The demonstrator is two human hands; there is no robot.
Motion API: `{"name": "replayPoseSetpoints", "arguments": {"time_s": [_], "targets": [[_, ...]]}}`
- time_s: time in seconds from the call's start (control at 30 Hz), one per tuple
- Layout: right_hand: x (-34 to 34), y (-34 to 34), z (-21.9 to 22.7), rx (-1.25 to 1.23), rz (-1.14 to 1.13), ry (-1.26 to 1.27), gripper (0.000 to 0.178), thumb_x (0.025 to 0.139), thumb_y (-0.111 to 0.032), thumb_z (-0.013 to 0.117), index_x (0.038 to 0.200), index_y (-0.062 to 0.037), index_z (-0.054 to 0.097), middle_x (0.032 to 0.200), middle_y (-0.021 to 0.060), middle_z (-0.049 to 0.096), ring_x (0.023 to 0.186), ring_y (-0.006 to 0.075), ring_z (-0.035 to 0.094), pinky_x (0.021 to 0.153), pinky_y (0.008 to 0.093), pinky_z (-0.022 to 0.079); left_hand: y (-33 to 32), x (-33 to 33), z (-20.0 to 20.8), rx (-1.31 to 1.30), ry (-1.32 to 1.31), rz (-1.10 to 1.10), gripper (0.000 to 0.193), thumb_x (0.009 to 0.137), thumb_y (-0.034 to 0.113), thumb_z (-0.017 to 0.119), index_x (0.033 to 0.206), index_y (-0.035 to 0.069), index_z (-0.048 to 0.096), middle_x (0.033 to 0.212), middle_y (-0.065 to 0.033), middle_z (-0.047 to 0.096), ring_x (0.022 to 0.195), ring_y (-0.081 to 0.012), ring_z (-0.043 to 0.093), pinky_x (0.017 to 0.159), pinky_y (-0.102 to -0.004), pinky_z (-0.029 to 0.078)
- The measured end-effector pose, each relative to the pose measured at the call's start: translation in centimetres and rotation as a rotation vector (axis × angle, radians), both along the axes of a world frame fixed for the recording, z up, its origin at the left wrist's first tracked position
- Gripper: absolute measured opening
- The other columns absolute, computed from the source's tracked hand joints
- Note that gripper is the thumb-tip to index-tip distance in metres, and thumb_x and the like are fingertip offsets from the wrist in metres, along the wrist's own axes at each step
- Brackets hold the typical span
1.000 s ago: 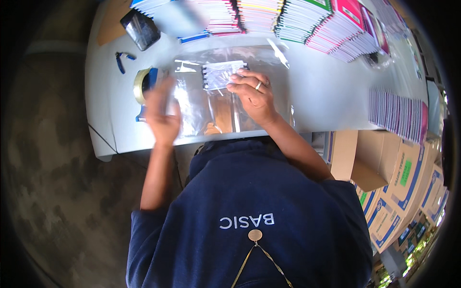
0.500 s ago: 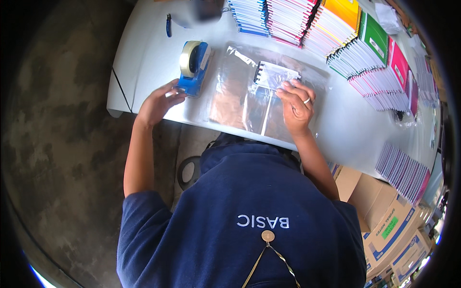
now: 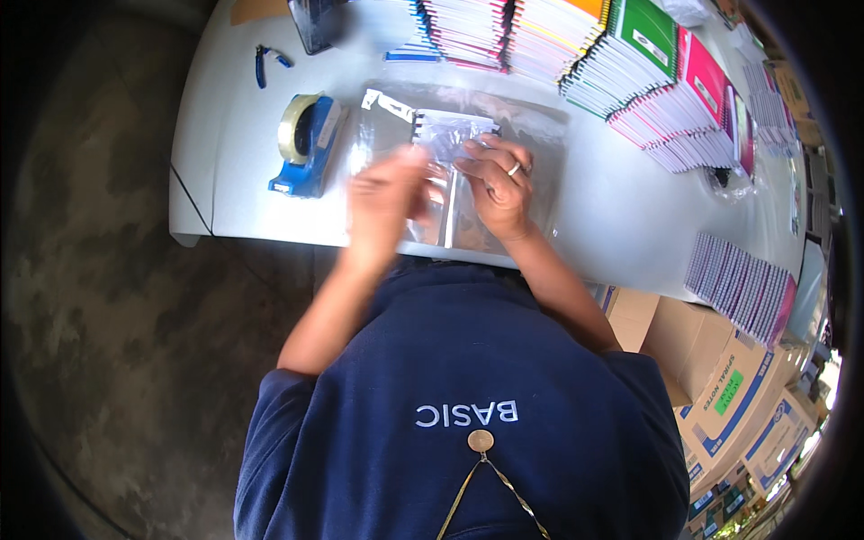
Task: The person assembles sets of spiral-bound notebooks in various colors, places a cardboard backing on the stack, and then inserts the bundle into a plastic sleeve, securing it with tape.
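Note:
A small spiral notebook [image 3: 441,126] in clear plastic lies on the table in front of me, black coils showing at its edges. My right hand [image 3: 499,184], a ring on one finger, rests at the notebook's near right corner. Its fingers are bent and closed on the clear plastic wrapper [image 3: 450,148]. Smeared by motion, my left hand [image 3: 387,198] is over the plastic at the near left of the notebook; whether it holds anything is unclear. A blue tape dispenser [image 3: 315,166] with a roll of clear tape [image 3: 295,128] stands to the left, apart from both hands.
Clear plastic sheets [image 3: 540,126] lie under the notebook. Stacks of spiral notebooks with green [image 3: 643,36] and pink covers [image 3: 702,76] line the far right. A small blue-handled tool [image 3: 261,67] is at the far left. Cardboard boxes [image 3: 720,396] stand beside the table, lower right.
My left hand has left the tape dispenser and moved right to the plastic-wrapped notebook. My right hand remains at the notebook's corner. The whole view has shifted slightly.

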State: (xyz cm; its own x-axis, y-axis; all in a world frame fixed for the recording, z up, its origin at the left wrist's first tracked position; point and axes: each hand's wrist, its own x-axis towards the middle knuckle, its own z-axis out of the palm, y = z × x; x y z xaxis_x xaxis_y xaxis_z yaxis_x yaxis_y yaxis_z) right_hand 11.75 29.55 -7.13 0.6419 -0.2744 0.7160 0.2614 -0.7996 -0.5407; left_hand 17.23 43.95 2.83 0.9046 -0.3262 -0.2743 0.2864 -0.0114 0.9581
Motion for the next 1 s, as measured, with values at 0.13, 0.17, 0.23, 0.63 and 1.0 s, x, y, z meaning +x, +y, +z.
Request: {"name": "replayPoseSetpoints", "arguments": {"time_s": [0.13,0.17,0.23,0.63,1.0], "targets": [[-0.5,-0.6,0.3,0.037,0.073,-0.01,0.042,0.063,0.005,0.07,0.1,-0.0139,0.067,0.103,0.002,0.066,0.094,0.0224,0.059,0.083,0.033,0.043,-1.9,-2.4,-4.9,0.253,0.163,0.004,0.045,0.084,0.038,0.069,0.058,0.004,0.058,0.048,-0.0008,0.049,0.038,-0.005,0.04,0.036,-0.0205,0.03],[-0.3,-0.9,0.6,0.019,0.056,0.055,0.045,0.065,0.004,0.07,0.105,-0.0155,0.066,0.105,0.0013,0.064,0.096,0.0221,0.058,0.083,0.0339,0.043,-2.1,-2.0,-5.3,0.216,0.155,-0.004,0.045,0.083,0.038,0.07,0.057,0.004,0.058,0.047,-0.0007,0.049,0.038,-0.005,0.04,0.036,-0.0205,0.03],[-0.8,-0.6,1.8,0.009,0.038,0.212,0.053,0.068,0.0,0.069,0.117,-0.0187,0.062,0.11,0.0,0.059,0.099,0.0213,0.055,0.083,0.0358,0.043,-1.8,-2.2,-5.7,0.163,0.169,-0.009,0.046,0.082,0.038,0.071,0.056,0.004,0.057,0.047,-0.0006,0.048,0.039,-0.0051,0.04,0.037,-0.0204,0.031],[1.8,-0.8,5.1,0.499,0.193,0.615,0.024,0.078,-0.007,0.069,0.099,-0.0044,0.059,0.103,0.0079,0.062,0.101,0.0216,0.057,0.087,0.0323,0.045,2.3,6.2,-10.7,0.641,-0.697,-0.602,0.089,0.059,0.02,0.086,0.133,0.006,0.039,0.126,-0.0188,0.046,0.112,-0.0356,0.049,0.093,-0.0397,0.043],[-8.0,-7.3,8.7,0.514,0.264,0.523,0.069,0.069,-0.021,0.08,0.128,-0.0028,0.049,0.114,0.0137,0.061,0.102,0.0254,0.06,0.088,0.0361,0.046,-6.5,3.6,-2.7,0.353,-0.631,-1.088,0.066,0.052,0.029,0.088,0.105,0.001,0.06,0.091,-0.0126,0.068,0.08,-0.0212,0.067,0.075,-0.031,0.052]]}}
